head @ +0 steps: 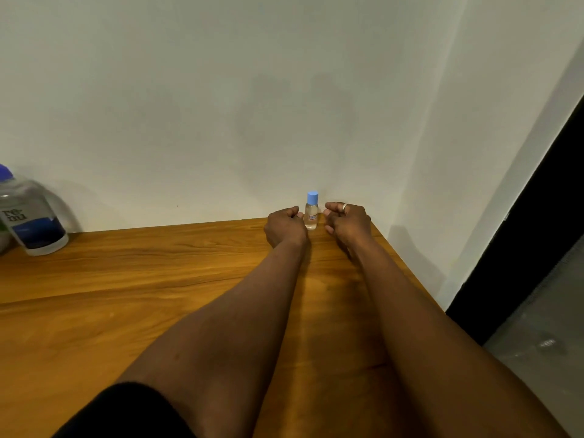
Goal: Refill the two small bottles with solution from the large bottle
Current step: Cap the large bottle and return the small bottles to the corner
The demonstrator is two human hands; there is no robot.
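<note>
Small bottle (311, 216): clear, blue-capped, upright, far on tabletop (142, 279). Likely light, stiff, slick; grip mid-body. Left hand (286, 227), right hand (347, 221): curled alongside, holding nothing.

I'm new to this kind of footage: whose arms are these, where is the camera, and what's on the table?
No machine here: a person wears one wide-angle camera on the head, looking down, so the arms are their own. The left hand and right hand rest on a wooden table by the wall, fingers curled, either side of a small bottle with a blue cap on. Neither grips anything. The large bottle stands at the far left, partly cut off.
</note>
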